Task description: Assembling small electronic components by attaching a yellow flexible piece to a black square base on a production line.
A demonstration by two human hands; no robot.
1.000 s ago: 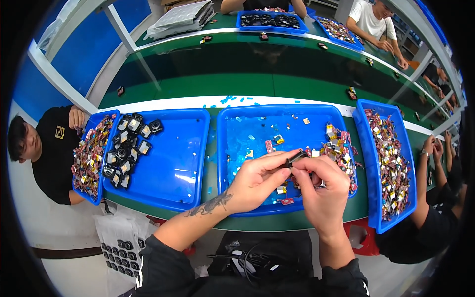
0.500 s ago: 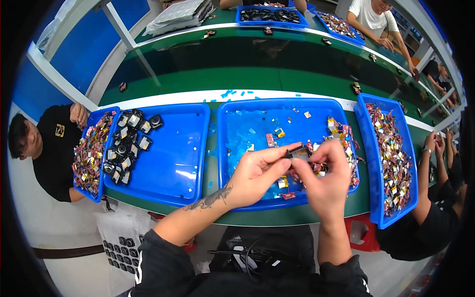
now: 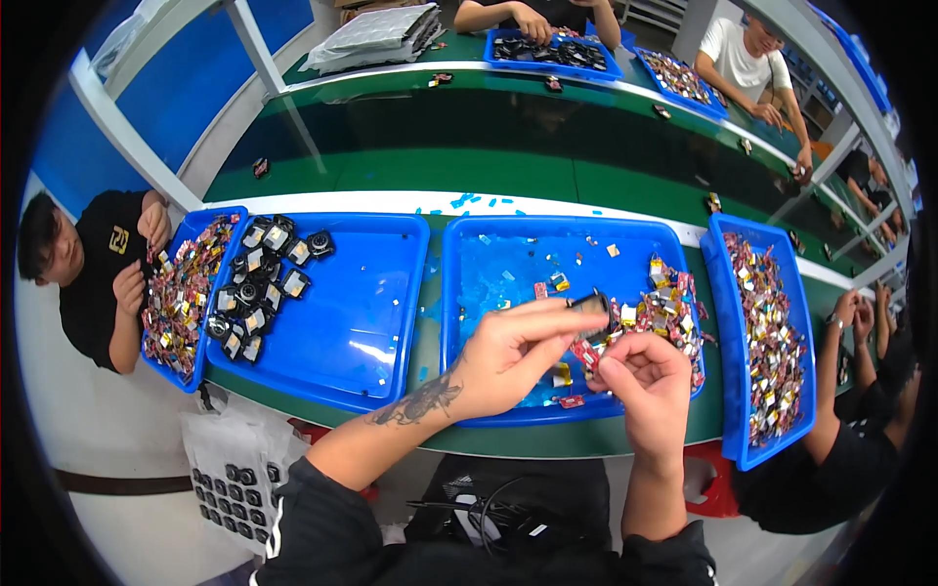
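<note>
My left hand [image 3: 503,356] is closed on a small black plastic housing [image 3: 603,306], gripped at its fingertips above the middle blue tray [image 3: 557,224]. Just right of it, my right hand [image 3: 645,386] has its thumb and forefinger pinched together. A red circuit board [image 3: 586,354] shows beside those fingertips; whether they grip it I cannot tell. Under and beyond my hands, a heap of red boards with silver and yellow parts [image 3: 669,308] lies in the tray's right side. Blue film scraps [image 3: 479,278] cover part of its left side.
Left of the middle tray, another blue tray [image 3: 418,283] holds black camera-like units [image 3: 256,288]. Narrow trays of boards stand at far left [image 3: 186,293] and right [image 3: 767,342]. Ahead runs a green conveyor [image 3: 440,146] with scattered parts. Co-workers sit left, right and across.
My hands have drawn apart. The right hand has dropped lower, away from the black housing, which stays in my left hand. The view has shifted slightly.
</note>
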